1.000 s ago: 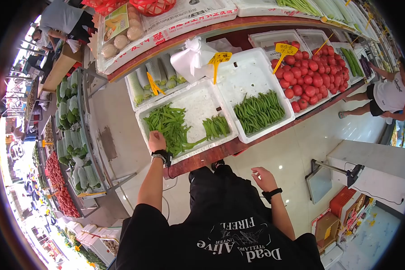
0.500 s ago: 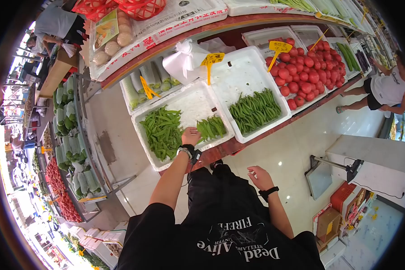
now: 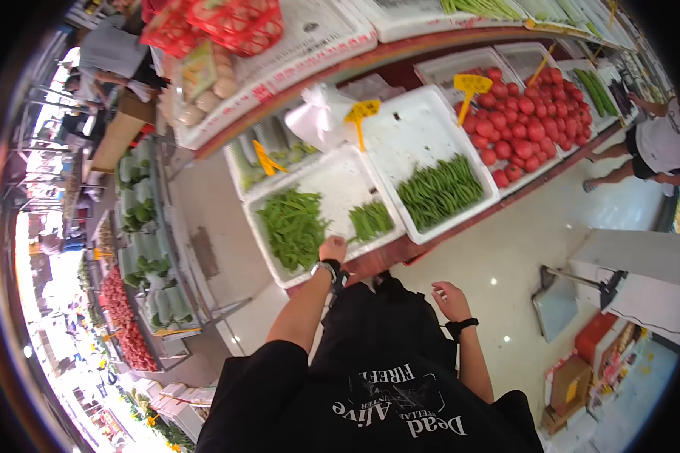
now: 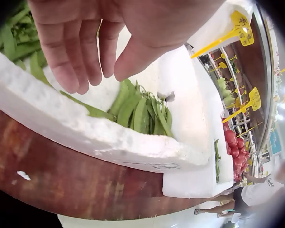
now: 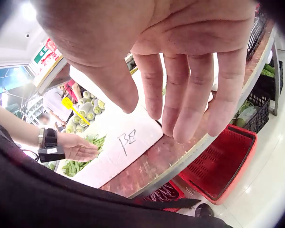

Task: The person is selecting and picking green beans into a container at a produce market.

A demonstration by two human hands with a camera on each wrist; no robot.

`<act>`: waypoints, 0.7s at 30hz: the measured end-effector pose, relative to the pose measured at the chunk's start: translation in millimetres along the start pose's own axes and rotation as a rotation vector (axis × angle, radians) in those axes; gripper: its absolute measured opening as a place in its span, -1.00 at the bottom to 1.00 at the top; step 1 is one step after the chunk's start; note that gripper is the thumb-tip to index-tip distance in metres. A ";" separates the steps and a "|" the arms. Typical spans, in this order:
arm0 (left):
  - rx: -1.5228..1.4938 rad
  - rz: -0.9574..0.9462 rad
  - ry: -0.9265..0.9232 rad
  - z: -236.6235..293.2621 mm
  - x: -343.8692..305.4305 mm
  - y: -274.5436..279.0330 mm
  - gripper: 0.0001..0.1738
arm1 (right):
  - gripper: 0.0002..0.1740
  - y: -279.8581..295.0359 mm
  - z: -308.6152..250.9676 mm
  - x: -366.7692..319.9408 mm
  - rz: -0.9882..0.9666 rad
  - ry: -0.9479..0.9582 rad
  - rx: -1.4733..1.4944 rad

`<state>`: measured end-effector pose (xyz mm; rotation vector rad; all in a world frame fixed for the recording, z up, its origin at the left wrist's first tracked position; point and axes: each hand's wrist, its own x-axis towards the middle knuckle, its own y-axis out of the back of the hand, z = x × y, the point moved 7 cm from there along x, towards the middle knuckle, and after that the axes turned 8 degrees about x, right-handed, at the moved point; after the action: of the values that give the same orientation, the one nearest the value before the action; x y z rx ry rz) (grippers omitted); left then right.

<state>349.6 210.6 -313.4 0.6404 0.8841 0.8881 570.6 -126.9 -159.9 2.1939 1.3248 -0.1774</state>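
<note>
My left hand hovers at the front rim of a white foam box. Its fingers are loosely bent, with nothing between them in the left wrist view. To its left lies a large heap of flat green pea pods; a smaller bunch of pods sits to its right. One loose pod lies along the inner front wall below the fingertips. My right hand hangs in front of the stall at my side, fingers relaxed and holding nothing.
Beside the box stands another foam box with green chilli peppers. Tomatoes lie farther right. Yellow price tags stick up along the boxes. Under the wooden counter edge sits a red crate. A person stands at far right.
My left hand has moved right from the large heap's outer side to the small bunch, then drawn back slightly to the front rim. The large heap looks more compact. My right hand stays put.
</note>
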 end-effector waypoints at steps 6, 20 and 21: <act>0.124 -0.015 0.116 -74.4 -27.1 88.1 -0.70 | -0.73 -9.0 -6.9 43.5 0.023 0.086 0.051; -0.043 0.146 0.158 -132.7 -95.6 147.4 -0.79 | -0.72 -53.1 -75.4 67.4 -0.167 0.096 -0.048; -0.053 0.148 0.160 -122.9 -93.5 153.3 -0.79 | -0.73 -54.1 -75.0 65.7 -0.165 0.118 -0.095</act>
<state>153.7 220.0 -219.1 0.6003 0.9621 1.1042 544.9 -17.5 -144.5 2.0433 1.5483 -0.0461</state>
